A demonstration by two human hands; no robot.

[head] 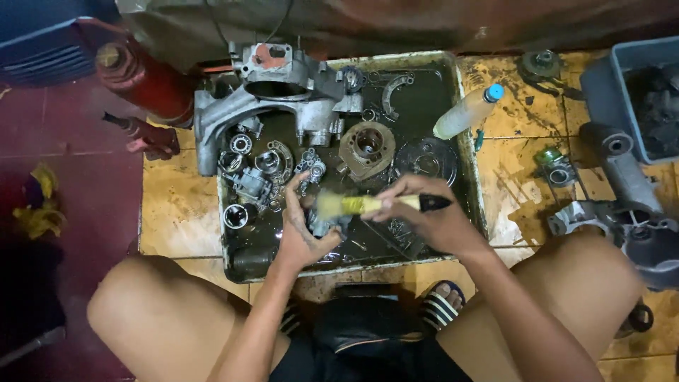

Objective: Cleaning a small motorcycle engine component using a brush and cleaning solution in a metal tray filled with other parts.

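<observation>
Squatting over a shallow rectangular metal wash tray (472, 177) full of dark oily liquid, knees either side. Left hand (305, 237) low in the tray near the front edge, fingers curled round a small grey metal engine part (327, 225), thumb on the right side of it and index finger (293, 194) pointing up past it; part sits right in the cup of the fingers, mostly hidden, can't tell exactly what kind of part. Right hand (428, 221) just beside it to the right, thumb and fingertips pinched tight on a paintbrush w/ pale yellow bristles and black handle (375, 204). Brush lies roughly horizontal, bristle end blurred and just above/touching the held part, black handle tip sticking out right past the knuckles. Rest of tray: big cast aluminium engine casing (272, 99) leaning over the back left corner, round brownish cylinder block (367, 147) mid tray, dark round disc (426, 161) next to it, curved half-ring piece (396, 88) at the back, bunch of bearings and small gears (247, 166) on the left side. Clear plastic bottle w/ blue cap (467, 111) lying tilted on the tray's right rim. More grey castings (622, 177) on the yellow tiled floor (177, 212) to the right, red cylinder (141, 78) top left.
</observation>
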